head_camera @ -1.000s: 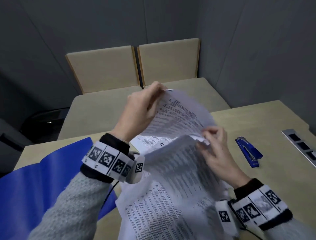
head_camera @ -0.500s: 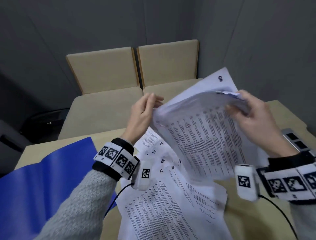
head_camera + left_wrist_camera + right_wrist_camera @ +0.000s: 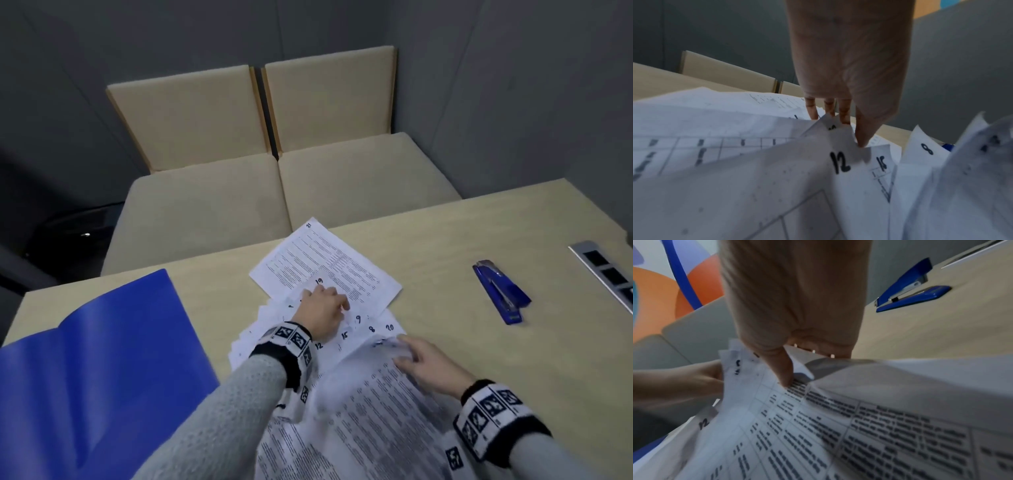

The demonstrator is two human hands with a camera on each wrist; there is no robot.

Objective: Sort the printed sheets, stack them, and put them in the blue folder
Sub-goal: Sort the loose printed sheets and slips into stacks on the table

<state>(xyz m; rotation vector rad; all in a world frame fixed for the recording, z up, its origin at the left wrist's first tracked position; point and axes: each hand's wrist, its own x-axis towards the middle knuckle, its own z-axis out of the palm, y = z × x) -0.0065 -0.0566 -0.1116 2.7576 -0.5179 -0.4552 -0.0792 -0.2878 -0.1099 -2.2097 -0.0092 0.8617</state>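
The right hand [image 3: 428, 366] pinches one corner among the printed sheets [image 3: 376, 411], thumb on top and fingers beneath, probably to peel a page free. The left hand [image 3: 322, 315], fingers nearly straight, pins the fanned numbered corners so the numbers can be read. The pile sprawls unsorted on the surface [image 3: 445, 240]. The blue folder [image 3: 102, 359] lies open at nine o'clock, ready to receive them.

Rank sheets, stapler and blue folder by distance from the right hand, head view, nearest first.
1. In the right hand: the sheets, pinched.
2. To its right, farther back on the table: the stapler.
3. Far left, across the sheets: the blue folder.
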